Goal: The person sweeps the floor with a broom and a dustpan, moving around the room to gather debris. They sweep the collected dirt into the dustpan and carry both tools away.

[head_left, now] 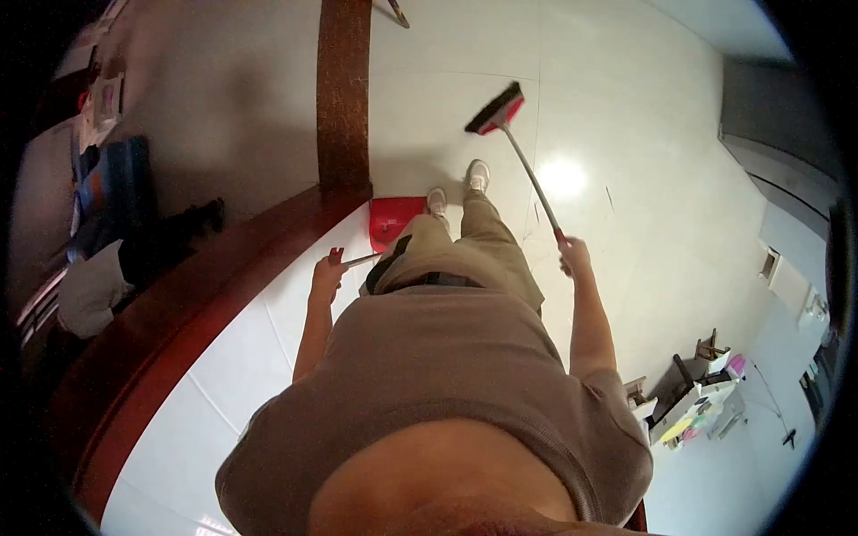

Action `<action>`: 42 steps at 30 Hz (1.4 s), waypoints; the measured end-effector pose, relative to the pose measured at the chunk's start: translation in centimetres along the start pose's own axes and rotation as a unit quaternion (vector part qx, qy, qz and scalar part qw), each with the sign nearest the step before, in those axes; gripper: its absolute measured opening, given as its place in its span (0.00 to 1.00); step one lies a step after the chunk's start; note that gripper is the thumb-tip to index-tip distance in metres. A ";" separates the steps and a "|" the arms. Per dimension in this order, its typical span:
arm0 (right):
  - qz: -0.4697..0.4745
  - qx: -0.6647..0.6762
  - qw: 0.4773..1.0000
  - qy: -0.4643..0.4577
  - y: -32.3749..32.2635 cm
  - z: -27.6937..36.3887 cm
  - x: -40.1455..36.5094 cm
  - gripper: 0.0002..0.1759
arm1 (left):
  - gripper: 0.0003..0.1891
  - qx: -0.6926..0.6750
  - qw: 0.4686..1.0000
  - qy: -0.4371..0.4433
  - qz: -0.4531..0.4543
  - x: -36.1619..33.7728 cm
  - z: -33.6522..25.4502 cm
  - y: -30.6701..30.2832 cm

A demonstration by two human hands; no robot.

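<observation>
1. Brown shirt [429, 357] nearest lens.
2. Right hand [576, 256]: closed round broom [531, 176]; shaft's long axis runs toward 11 o'clock.
3. Left hand [327, 275]: closed on handle of red dustpan [393, 221], pan at 2 o'clock.
4. Bristles [493, 108] well apart from pan, at its 1 o'clock.

Apparently a home, with tiled floor [626, 134] and cluttered table [681, 418].
</observation>
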State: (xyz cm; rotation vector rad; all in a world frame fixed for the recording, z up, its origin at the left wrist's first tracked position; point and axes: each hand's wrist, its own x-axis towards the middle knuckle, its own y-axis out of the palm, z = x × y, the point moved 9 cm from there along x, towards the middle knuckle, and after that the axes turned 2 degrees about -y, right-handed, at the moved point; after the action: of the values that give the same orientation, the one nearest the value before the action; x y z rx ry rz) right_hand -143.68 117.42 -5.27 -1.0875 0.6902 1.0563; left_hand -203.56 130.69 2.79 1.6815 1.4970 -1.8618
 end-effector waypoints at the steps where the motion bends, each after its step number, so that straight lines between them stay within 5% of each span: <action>1: -0.009 -0.033 0.999 0.017 -1.1 -0.9 -1.7 0.14 | 0.11 -0.006 1.000 0.014 -0.006 -0.2 -1.0 -0.1; 7: -0.035 0.033 0.998 0.026 -2.1 -4.1 -7.5 0.18 | 0.12 -0.038 0.997 0.049 -0.044 -1.8 -7.6 -1.6; 8: -0.031 0.064 0.997 0.027 -1.8 -3.6 -8.2 0.18 | 0.14 -0.069 0.990 0.107 -0.061 0.5 -6.6 -2.0; 12: -0.017 0.108 0.994 -0.012 -0.8 -1.9 -7.1 0.19 | 0.14 -0.096 0.993 0.049 -0.051 0.7 -8.7 -3.3; 24: -0.018 -0.017 0.980 -0.198 9.0 27.0 8.2 0.18 | 0.09 -0.105 0.985 0.079 -0.110 4.0 -21.4 -10.1; 29: -0.005 0.017 0.985 -0.173 16.7 39.1 13.4 0.18 | 0.09 -0.126 0.980 0.112 -0.107 6.3 -23.5 -12.6; 33: -0.001 -0.029 0.989 -0.144 20.9 45.0 16.0 0.16 | 0.07 -0.071 0.992 0.054 -0.089 7.8 -24.0 -14.0; 38: -0.039 -0.197 0.977 -0.067 18.7 41.9 18.3 0.18 | 0.09 -0.013 0.998 0.021 -0.050 12.8 -22.8 -14.0; 42: -0.095 -0.304 0.939 -0.127 12.2 36.7 13.4 0.18 | 0.11 0.020 0.999 0.015 -0.029 12.3 -24.5 -14.1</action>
State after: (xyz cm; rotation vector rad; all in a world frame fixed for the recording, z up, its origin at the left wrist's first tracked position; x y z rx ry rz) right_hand -151.49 157.51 -8.62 -1.4748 0.0335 1.2488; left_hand -202.65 161.52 4.06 1.7088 1.5450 -1.9164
